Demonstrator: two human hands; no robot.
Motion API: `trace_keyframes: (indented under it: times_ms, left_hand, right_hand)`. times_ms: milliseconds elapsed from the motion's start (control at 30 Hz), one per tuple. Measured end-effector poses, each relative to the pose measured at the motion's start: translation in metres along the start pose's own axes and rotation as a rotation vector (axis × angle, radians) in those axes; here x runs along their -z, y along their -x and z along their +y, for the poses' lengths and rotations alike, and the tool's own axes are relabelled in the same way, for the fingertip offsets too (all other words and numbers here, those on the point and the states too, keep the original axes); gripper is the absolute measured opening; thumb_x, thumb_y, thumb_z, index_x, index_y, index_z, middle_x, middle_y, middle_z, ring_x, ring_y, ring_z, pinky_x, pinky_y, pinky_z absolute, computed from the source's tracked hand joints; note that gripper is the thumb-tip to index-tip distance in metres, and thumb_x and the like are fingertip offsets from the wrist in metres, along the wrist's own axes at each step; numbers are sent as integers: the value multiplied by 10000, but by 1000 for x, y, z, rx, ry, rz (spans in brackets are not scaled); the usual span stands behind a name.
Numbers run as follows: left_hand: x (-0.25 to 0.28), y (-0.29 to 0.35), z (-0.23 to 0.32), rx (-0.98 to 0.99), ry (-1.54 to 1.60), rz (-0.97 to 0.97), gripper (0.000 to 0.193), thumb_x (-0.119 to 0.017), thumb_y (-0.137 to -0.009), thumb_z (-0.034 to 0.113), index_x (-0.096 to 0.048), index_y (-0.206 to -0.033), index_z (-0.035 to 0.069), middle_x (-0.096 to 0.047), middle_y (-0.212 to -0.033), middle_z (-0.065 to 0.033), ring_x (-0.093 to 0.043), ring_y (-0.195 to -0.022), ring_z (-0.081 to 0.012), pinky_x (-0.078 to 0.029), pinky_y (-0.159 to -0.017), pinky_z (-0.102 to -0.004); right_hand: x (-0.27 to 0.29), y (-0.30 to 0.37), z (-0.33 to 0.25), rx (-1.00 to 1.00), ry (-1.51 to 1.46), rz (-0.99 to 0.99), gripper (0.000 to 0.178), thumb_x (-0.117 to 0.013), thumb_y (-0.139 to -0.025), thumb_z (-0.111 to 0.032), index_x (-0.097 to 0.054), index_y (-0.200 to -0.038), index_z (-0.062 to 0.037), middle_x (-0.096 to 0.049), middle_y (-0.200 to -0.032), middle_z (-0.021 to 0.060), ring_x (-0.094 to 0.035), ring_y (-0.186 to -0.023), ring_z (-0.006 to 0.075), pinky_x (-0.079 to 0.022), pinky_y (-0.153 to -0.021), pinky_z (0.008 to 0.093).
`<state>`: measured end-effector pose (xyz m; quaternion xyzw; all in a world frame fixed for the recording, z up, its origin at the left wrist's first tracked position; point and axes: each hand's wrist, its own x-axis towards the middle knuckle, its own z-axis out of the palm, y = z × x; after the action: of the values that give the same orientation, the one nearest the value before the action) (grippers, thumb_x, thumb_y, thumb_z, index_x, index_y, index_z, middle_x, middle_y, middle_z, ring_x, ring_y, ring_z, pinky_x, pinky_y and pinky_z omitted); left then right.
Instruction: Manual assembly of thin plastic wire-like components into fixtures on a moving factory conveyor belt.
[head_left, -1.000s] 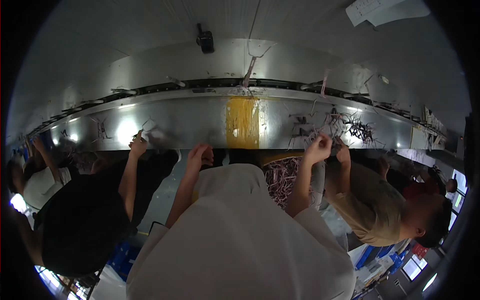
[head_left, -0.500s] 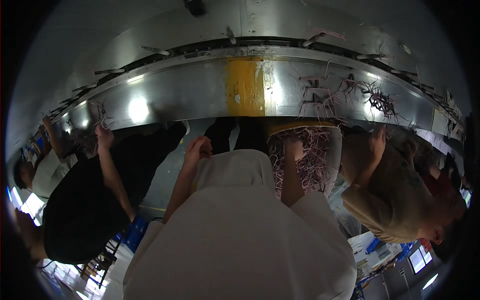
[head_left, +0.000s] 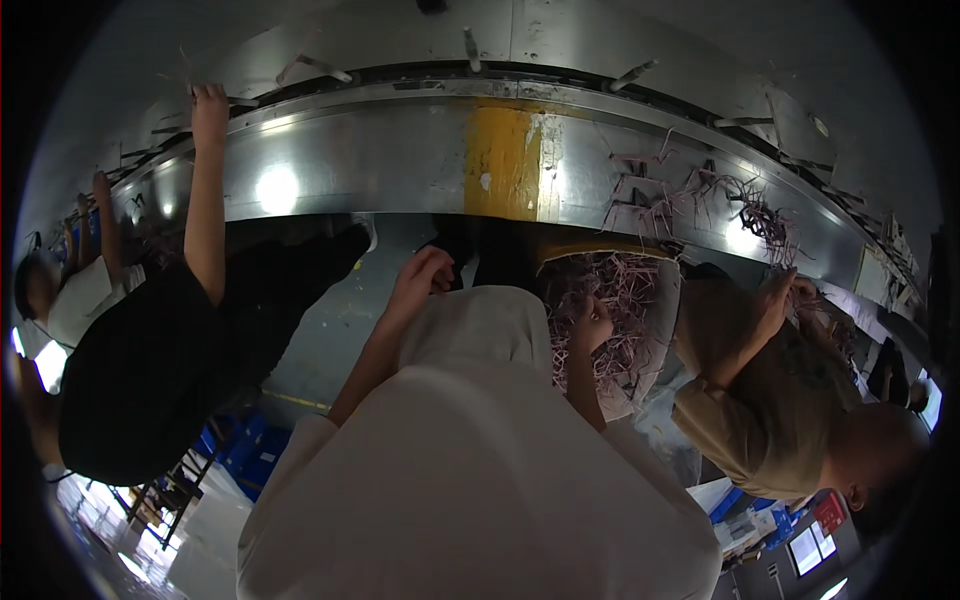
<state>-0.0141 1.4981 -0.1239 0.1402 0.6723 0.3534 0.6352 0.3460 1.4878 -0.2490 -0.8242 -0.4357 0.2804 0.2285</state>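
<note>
From where I stand, the right hand (head_left: pixel 594 325) hangs over the container (head_left: pixel 666 335) right of the frame's centre, fingers bent inward and drawn close together. It's right among the thin pinkish strips (head_left: pixel 632 292) heaped there, though I can't tell whether any are pinched in it. The left hand (head_left: pixel 430 268), a little left of centre, is loosely curled near the knees, the fingers half folded; I can't make out anything in its palm. More strips, a loose tangle (head_left: pixel 765 222), lie on the metal ledge (head_left: pixel 350 170) toward the upper right. Below that tangle, at the right, a co-worker's hands (head_left: pixel 780 300) are close together; another co-worker's hand (head_left: pixel 209 115) is raised at upper left.
</note>
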Motion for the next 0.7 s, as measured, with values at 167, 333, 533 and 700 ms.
trace_keyframes:
  times_ms: [167, 333, 533, 700]
  left_hand:
    - [-46, -26, 20, -44, -311, -220, 191, -564, -978, 254, -632, -1022, 81, -644, -816, -31, -631, -727, -131, -524, -661, -286]
    - [-93, -18, 55, -1029, -731, -373, 266, -645, -923, 216, -649, -1164, 102, -686, -946, -97, -663, -834, -264, -531, -777, -378]
    - [-70, 16, 99, -756, -794, -469, 386, -697, -895, 361, -670, -1158, 80, -722, -968, -137, -701, -929, -301, -538, -781, -394]
    - [-33, 43, 132, -674, -615, -371, 318, -558, -1007, 366, -663, -1048, 68, -727, -832, -68, -707, -737, -201, -528, -659, -311]
  right_hand:
    - [59, 22, -40, -32, -453, -67, 184, -706, -925, -133, -722, -965, 45, -716, -844, 63, -629, -783, 102, -484, -711, 250]
    - [106, 24, -177, 53, -678, -139, 138, -683, -940, -80, -710, -954, 54, -709, -897, 53, -614, -812, 95, -475, -774, 231]
    - [92, 17, -264, 314, -729, -139, 136, -650, -959, -67, -699, -1007, 51, -702, -942, 61, -617, -859, 112, -482, -803, 247]
    - [77, 2, -303, 485, -752, -378, 104, -622, -962, -33, -660, -957, 64, -696, -962, 99, -629, -873, 159, -485, -839, 272]
